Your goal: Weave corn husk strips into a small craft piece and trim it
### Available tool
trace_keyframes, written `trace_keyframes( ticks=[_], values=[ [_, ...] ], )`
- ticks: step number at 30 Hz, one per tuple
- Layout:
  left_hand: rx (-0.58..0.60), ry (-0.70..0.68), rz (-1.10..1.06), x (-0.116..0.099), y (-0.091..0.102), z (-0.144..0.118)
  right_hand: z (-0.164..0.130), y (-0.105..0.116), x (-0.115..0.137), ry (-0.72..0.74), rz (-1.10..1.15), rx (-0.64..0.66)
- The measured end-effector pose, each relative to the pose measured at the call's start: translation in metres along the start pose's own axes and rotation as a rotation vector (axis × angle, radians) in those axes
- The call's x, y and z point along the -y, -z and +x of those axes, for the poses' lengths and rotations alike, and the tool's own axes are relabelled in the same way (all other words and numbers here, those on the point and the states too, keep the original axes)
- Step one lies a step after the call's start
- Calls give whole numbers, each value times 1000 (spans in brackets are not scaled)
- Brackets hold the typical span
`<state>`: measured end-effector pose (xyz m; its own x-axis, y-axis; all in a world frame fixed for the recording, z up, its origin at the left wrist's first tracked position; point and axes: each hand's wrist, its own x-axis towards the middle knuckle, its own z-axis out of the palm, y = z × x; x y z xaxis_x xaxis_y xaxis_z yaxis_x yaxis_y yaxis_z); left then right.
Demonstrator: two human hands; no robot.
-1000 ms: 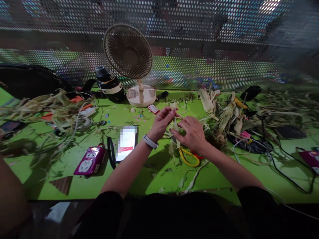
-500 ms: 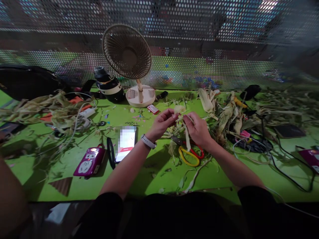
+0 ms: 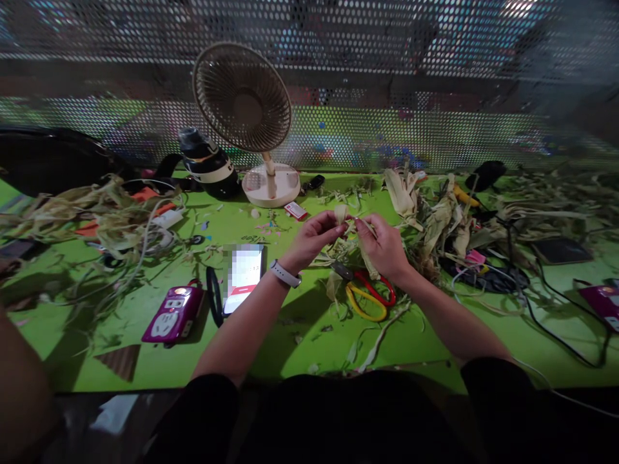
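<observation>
My left hand (image 3: 313,237) and my right hand (image 3: 382,246) meet above the green table (image 3: 271,341), both pinching a pale strip of dried corn husk (image 3: 344,216) between their fingertips. A length of the husk hangs down under my right hand. A white band sits on my left wrist. Just below my hands lie scissors (image 3: 370,298) with yellow and red handles, among loose husk scraps.
A phone (image 3: 243,276) and a purple power strip (image 3: 173,312) lie left of my arms. A desk fan (image 3: 249,113) and a dark bottle (image 3: 207,164) stand at the back. Husk piles (image 3: 435,216) and cables (image 3: 556,316) cover both sides. Perforated mesh closes the far edge.
My right hand rose from the husk pile on the table to meet my left hand, lifting the husk strip. Both hands now hold it slightly higher and farther back.
</observation>
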<state>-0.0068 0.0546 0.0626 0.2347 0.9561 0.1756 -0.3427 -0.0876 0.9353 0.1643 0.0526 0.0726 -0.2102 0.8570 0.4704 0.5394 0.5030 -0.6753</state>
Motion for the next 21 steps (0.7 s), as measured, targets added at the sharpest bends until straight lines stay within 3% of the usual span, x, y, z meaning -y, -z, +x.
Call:
trace_keyframes(
  ticks=[4,9,21],
  values=[
    [-12,42,-20,3,1,0,0,-1,-4,15,-105,-13],
    [-117,16,19,5,-1,0,-3,-10,-12,82,-243,31],
    [-176,50,133,13,0,-5,-1,-12,-19,141,-249,22]
  ],
)
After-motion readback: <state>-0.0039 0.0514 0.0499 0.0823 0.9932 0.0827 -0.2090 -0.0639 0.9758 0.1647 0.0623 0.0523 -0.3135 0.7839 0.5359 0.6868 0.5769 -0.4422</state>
